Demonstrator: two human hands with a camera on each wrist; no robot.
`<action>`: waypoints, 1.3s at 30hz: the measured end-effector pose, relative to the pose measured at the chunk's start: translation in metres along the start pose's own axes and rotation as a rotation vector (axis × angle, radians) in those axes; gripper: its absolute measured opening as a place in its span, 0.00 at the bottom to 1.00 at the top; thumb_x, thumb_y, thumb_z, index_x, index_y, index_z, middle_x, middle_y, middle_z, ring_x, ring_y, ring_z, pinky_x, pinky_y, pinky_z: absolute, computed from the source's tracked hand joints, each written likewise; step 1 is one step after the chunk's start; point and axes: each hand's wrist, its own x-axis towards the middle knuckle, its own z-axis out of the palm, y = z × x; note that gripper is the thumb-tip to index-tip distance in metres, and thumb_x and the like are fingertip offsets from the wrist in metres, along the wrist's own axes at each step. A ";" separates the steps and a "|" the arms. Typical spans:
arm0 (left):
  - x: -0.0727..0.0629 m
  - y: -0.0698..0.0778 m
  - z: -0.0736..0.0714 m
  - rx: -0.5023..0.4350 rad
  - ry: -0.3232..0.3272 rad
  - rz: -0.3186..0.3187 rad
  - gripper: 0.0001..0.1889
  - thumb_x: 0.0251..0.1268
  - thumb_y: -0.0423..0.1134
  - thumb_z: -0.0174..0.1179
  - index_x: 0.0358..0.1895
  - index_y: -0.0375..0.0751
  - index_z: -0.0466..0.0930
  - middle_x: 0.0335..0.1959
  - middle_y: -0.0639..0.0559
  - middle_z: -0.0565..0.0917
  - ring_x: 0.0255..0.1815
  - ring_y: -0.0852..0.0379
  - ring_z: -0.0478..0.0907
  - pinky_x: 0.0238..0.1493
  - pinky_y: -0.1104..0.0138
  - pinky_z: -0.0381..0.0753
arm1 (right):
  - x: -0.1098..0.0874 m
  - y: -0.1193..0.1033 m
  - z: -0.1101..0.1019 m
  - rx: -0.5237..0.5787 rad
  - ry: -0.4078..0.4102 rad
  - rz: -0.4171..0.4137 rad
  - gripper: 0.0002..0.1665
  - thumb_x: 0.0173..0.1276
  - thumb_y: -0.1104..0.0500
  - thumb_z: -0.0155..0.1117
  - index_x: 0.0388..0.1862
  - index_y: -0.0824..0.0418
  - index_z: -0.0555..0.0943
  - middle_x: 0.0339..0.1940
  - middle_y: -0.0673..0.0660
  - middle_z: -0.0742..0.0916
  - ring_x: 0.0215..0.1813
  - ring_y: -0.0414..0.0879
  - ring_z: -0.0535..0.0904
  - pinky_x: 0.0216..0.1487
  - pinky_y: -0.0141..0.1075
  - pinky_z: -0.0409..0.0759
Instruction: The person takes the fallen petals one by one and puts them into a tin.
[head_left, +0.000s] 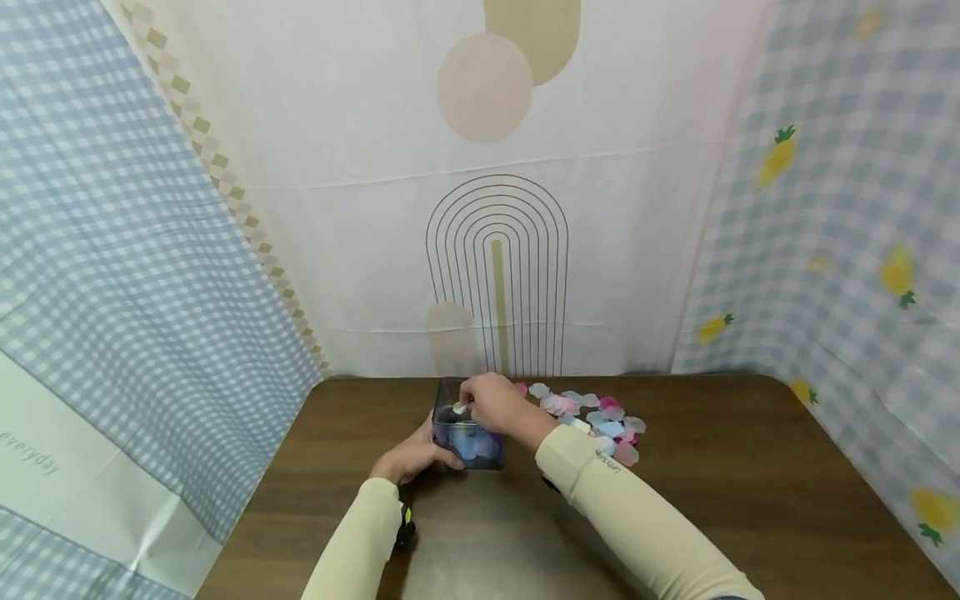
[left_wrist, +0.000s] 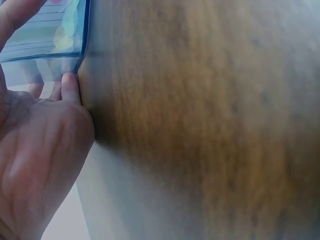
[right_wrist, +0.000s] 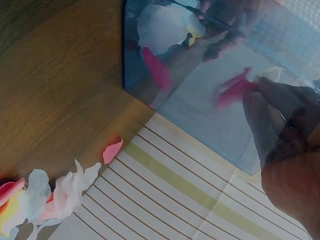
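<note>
A clear bluish plastic box (head_left: pixel 450 390) stands on the table with blue, white and magenta artificial petals (right_wrist: pixel 162 29) inside, seen through its wall. My left hand (head_left: pixel 412 457) holds the box at its near left side, thumb along the front. In the left wrist view, fingertips (left_wrist: pixel 70 86) press the box's lower edge. My right hand (head_left: pixel 495 404) reaches in over the rim. Between its thumb and finger it pinches a magenta petal (right_wrist: pixel 232 92) and a pale yellowish one (right_wrist: pixel 272 74), visible through the wall in the right wrist view.
Right of the box lies a loose spread of pink, white, blue and magenta petals (head_left: pixel 592 417) on the brown wooden table (head_left: pixel 720 475). A patterned cloth (head_left: pixel 360 275) hangs behind the table's back edge, with checked cloths at both sides.
</note>
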 end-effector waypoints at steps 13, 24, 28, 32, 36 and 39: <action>0.002 -0.002 0.001 -0.004 0.004 0.014 0.56 0.48 0.24 0.77 0.79 0.45 0.51 0.71 0.37 0.75 0.61 0.51 0.78 0.61 0.68 0.76 | 0.002 0.003 0.000 0.020 -0.031 -0.055 0.13 0.72 0.69 0.63 0.47 0.61 0.93 0.47 0.56 0.95 0.53 0.53 0.91 0.55 0.45 0.89; 0.000 -0.001 0.001 0.004 0.001 0.011 0.56 0.49 0.25 0.77 0.79 0.45 0.51 0.71 0.37 0.74 0.61 0.50 0.77 0.61 0.68 0.76 | 0.000 0.001 -0.001 0.041 -0.026 -0.041 0.13 0.74 0.68 0.62 0.50 0.64 0.91 0.49 0.58 0.94 0.54 0.54 0.91 0.56 0.47 0.89; 0.000 0.001 0.000 0.007 0.002 0.012 0.55 0.48 0.25 0.77 0.78 0.43 0.52 0.71 0.36 0.74 0.61 0.50 0.77 0.60 0.68 0.76 | 0.001 0.000 -0.002 0.046 -0.023 -0.036 0.12 0.75 0.68 0.62 0.49 0.64 0.91 0.48 0.58 0.94 0.53 0.55 0.91 0.57 0.48 0.89; 0.000 0.001 0.000 0.002 0.003 0.007 0.55 0.48 0.24 0.77 0.78 0.43 0.52 0.70 0.36 0.74 0.61 0.50 0.77 0.60 0.68 0.77 | 0.001 0.001 -0.001 0.047 -0.016 -0.040 0.12 0.74 0.69 0.62 0.49 0.64 0.91 0.48 0.58 0.94 0.53 0.55 0.90 0.57 0.48 0.88; 0.000 0.002 0.001 -0.005 0.008 0.006 0.56 0.47 0.23 0.77 0.79 0.42 0.52 0.71 0.36 0.74 0.61 0.49 0.77 0.61 0.67 0.77 | 0.000 0.001 0.000 0.038 -0.010 -0.033 0.13 0.73 0.69 0.62 0.49 0.63 0.91 0.48 0.58 0.94 0.53 0.54 0.90 0.57 0.47 0.88; 0.000 0.003 0.002 -0.003 0.015 0.001 0.57 0.48 0.23 0.78 0.80 0.42 0.51 0.71 0.36 0.74 0.62 0.49 0.77 0.62 0.66 0.77 | -0.001 0.000 0.000 0.039 -0.008 -0.019 0.13 0.73 0.69 0.63 0.49 0.62 0.90 0.49 0.58 0.94 0.53 0.54 0.90 0.57 0.47 0.88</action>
